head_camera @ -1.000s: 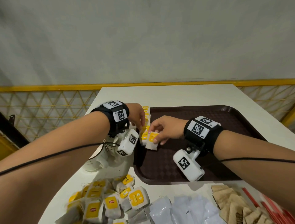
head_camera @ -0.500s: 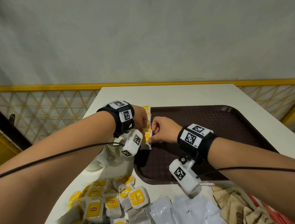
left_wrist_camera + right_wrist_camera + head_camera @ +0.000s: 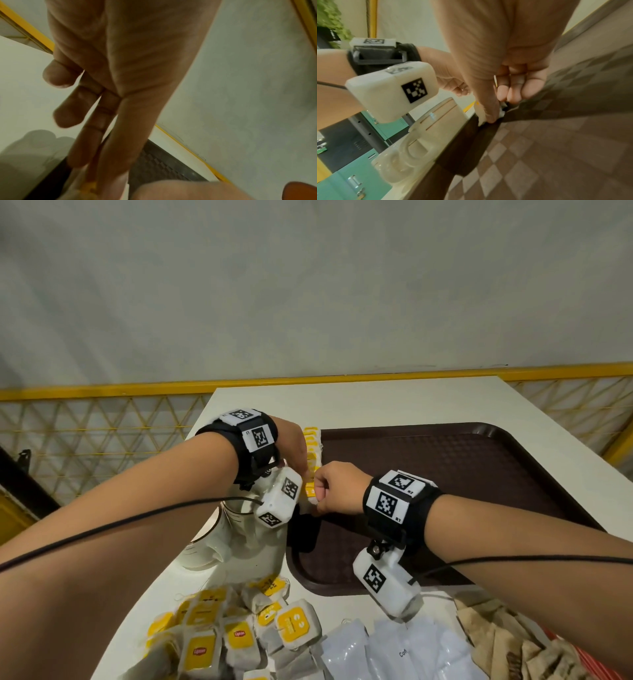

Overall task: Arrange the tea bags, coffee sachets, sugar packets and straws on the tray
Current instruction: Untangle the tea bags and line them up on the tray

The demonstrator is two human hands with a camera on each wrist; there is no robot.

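Both hands are working at the left edge of the brown tray (image 3: 462, 474), which is lying on the white table (image 3: 342, 402).

Right hand (image 3: 339, 486): fingers are curling into the palm, and the thumb is pressing a tea bag (image 3: 479, 113) down against the tray's left rim. The bag is sitting at the near end of the row of tea bags (image 3: 312, 450) that is running along that edge, yellow tags showing.

Left hand (image 3: 291, 446): fingers are lying straight and together, tips touching the row from the outer side. A yellow tag is showing at the fingertips in the left wrist view, but blur is preventing a clear reading of any pinch.

Off the tray, by the table's near edge:
- a loose heap of tea bags (image 3: 239, 635) toward the left corner;
- white sachets (image 3: 394, 652) beside them;
- brown packets (image 3: 507, 642) further right, with red straws (image 3: 606, 669) at the corner.

A white mug (image 3: 219, 539) is standing on the table just beside the tray's left rim.
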